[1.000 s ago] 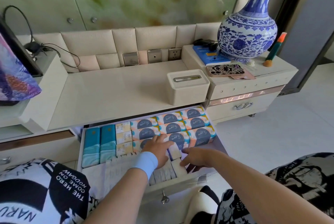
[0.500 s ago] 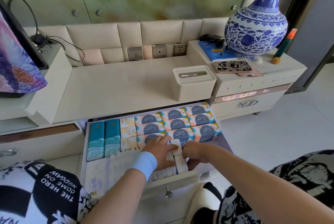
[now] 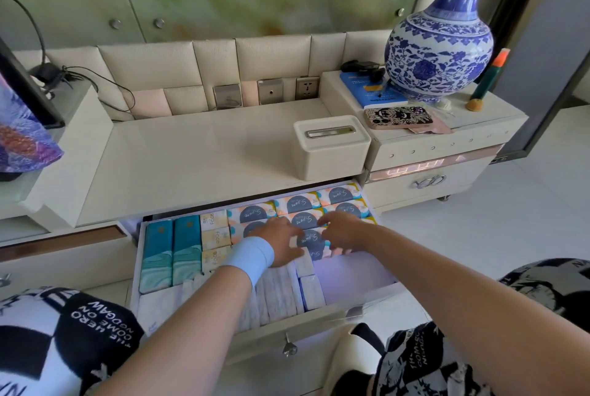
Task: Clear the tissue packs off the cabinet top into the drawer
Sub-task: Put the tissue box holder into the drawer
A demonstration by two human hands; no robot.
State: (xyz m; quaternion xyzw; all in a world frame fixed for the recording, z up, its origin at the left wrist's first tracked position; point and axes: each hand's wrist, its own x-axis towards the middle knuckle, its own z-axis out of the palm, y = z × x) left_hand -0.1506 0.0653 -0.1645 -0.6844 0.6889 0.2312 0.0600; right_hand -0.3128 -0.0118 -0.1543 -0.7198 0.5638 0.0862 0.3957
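Note:
The open drawer [image 3: 319, 319] below the cream cabinet top [image 3: 198, 156] holds rows of tissue packs. Orange-and-white packs with dark round labels [image 3: 298, 204] fill its back right. Two teal packs [image 3: 174, 252] stand at the left, small yellow packs [image 3: 215, 237] beside them, and white packs [image 3: 281, 296] line the front. My left hand [image 3: 279, 244], with a pale blue wristband, and my right hand [image 3: 343, 231] lie flat, fingers spread, on the labelled packs in the drawer's middle. Neither hand grips a pack.
A cream tissue box [image 3: 332, 146] stands on the cabinet top's right end. The raised side unit carries a blue-and-white vase [image 3: 439, 44], a blue book [image 3: 370, 89] and a patterned phone case [image 3: 399, 117]. A screen [image 3: 22, 108] stands at the left. My knees frame the drawer.
Both hands have moved from the drawer's front, where they handled a white pack, back onto the labelled packs in the middle. The white pack now lies among the front packs.

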